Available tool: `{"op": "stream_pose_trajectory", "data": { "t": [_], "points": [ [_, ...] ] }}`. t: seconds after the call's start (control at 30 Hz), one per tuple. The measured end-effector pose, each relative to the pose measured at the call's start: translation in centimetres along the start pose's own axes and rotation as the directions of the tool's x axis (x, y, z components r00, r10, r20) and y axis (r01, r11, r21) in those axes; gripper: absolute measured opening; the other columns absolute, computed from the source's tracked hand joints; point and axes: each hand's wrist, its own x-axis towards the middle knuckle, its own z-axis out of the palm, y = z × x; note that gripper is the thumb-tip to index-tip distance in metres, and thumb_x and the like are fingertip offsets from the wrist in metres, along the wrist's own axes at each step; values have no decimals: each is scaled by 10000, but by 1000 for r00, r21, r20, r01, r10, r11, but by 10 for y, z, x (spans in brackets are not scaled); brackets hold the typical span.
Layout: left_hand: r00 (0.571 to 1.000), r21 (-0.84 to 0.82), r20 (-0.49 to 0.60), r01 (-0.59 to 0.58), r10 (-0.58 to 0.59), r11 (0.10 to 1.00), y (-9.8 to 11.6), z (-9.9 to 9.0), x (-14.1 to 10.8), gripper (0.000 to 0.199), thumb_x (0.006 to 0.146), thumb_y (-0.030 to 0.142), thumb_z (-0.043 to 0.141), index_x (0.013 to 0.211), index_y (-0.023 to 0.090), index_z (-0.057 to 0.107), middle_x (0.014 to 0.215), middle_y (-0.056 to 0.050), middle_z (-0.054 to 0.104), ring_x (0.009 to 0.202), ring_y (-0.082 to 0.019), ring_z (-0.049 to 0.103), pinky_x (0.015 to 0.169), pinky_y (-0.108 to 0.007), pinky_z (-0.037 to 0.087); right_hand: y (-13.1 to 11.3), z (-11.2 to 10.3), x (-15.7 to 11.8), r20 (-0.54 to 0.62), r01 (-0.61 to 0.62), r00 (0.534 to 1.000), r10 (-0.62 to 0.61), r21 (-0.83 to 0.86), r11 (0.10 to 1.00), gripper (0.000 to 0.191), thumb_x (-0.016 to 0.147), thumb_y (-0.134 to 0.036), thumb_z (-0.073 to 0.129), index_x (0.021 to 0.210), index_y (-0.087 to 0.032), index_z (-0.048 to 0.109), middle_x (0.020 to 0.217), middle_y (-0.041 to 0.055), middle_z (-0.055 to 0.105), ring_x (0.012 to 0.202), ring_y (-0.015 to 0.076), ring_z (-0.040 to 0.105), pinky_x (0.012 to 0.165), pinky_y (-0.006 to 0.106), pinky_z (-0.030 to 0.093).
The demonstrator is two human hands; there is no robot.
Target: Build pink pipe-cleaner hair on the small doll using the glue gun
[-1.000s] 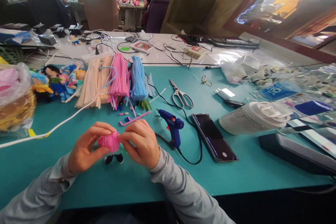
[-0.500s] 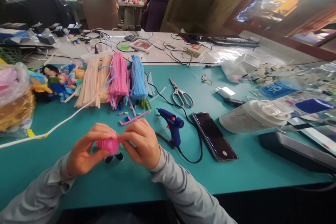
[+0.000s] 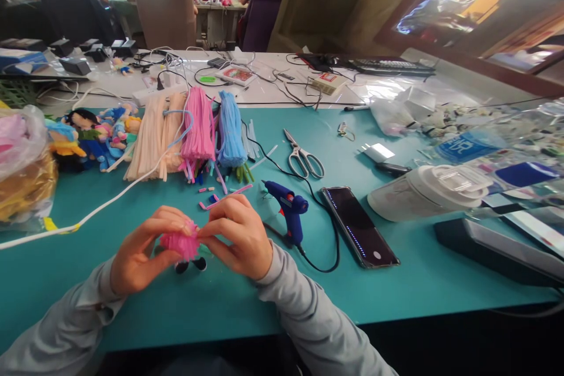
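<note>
Teal matting (image 3: 154,317) spread below, and over it the left hand (image 3: 134,258) pinched a pink puff (image 3: 181,245) between thumb and fingers. It looked light, soft and easily crushed, best held by its sides. Palm down, the right hand (image 3: 240,238) angled inward, fingertips at the puff's right edge, though whether they gripped anything was unclear.

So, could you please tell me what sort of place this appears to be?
It looks like a craft workspace, perhaps a small workshop: bundles of coloured stems, a blue glue gun and a cluster of small dolls share the green work surface.
</note>
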Motion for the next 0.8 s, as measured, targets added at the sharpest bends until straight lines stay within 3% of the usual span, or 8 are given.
{"op": "stream_pose_trajectory", "data": {
  "t": [0.23, 0.5, 0.8],
  "points": [
    [998, -29, 18, -53, 54, 998, -2, 1, 2, 415, 845, 103, 643, 1235, 238, 597, 993, -88, 698, 1000, -238, 632, 837, -380, 557, 2, -2, 0, 89, 107, 991, -103, -49, 993, 280, 1012, -202, 364, 872, -191, 607, 756, 19, 604, 702, 139, 542, 775, 314, 439],
    [999, -58, 31, -32, 34, 998, -3, 2, 0, 420, 842, 99, 652, 1235, 238, 598, 988, -89, 695, 1008, -241, 630, 835, -378, 555, 1, -3, 1, 145, 148, 980, -135, -85, 985, 269, 1002, -154, 343, 903, -197, 589, 743, 5, 614, 669, 145, 502, 835, 326, 420],
    [999, -94, 7, 37, -37, 995, -2, 1, -1, 406, 857, 106, 626, 1233, 255, 589, 1017, -88, 700, 1014, -243, 644, 855, -389, 553, 4, -3, 1, 44, 47, 998, -47, 11, 999, 157, 972, -278, 495, 887, -194, 596, 770, 27, 598, 758, 154, 570, 772, 323, 459]
  ]
}}
